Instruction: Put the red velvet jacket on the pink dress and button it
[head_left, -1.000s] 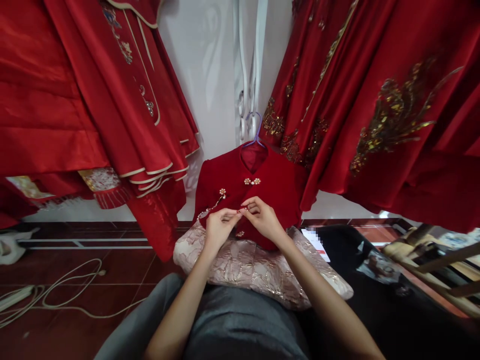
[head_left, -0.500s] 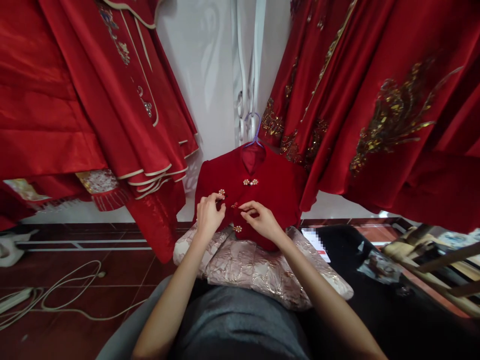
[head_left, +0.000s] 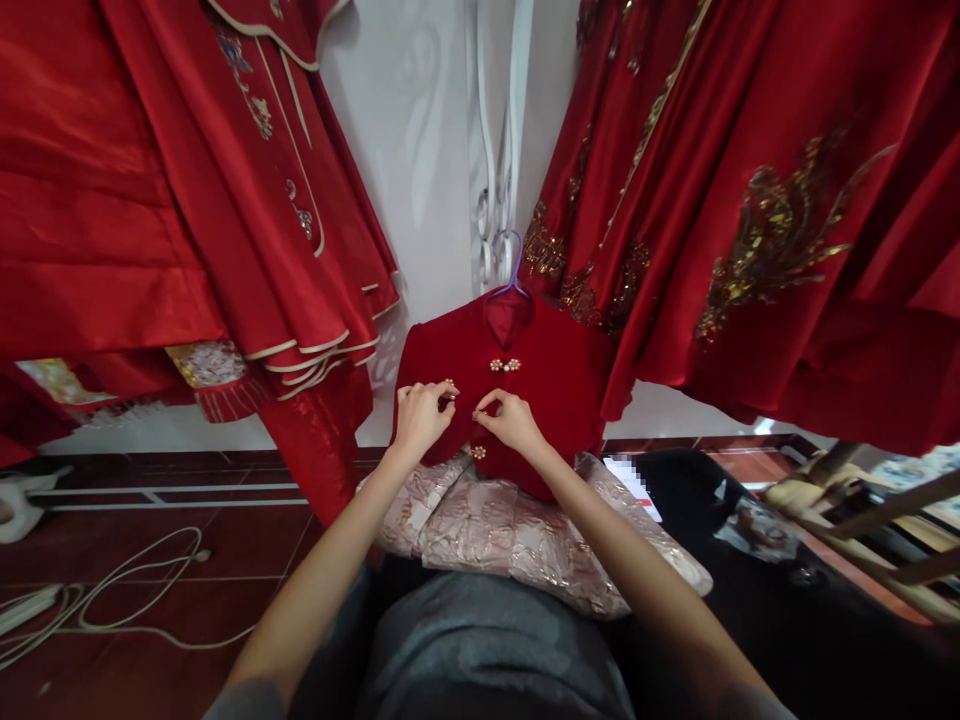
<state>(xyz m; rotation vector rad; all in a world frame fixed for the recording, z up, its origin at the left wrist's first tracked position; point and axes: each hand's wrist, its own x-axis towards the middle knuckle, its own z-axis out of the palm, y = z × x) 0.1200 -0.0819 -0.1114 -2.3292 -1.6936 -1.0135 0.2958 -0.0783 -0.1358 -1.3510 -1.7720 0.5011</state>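
Note:
A small red velvet jacket hangs on a purple hanger in front of me, over a pale pink and gold brocade skirt. A pearl clasp is fastened near its collar. My left hand pinches a pearl button at the jacket's front edge. My right hand pinches the fabric just beside it, fingers closed. Another pearl button shows below my hands.
Red satin garments with cream trim hang at the left, and red gowns with gold embroidery at the right. A white power strip and cable lie on the red tile floor. Black cloth and wooden furniture sit at right.
My hands have moved up the jacket front, from a lower button to the pearl button nearer the collar. The beaded strand seen at left a second ago is out of sight.

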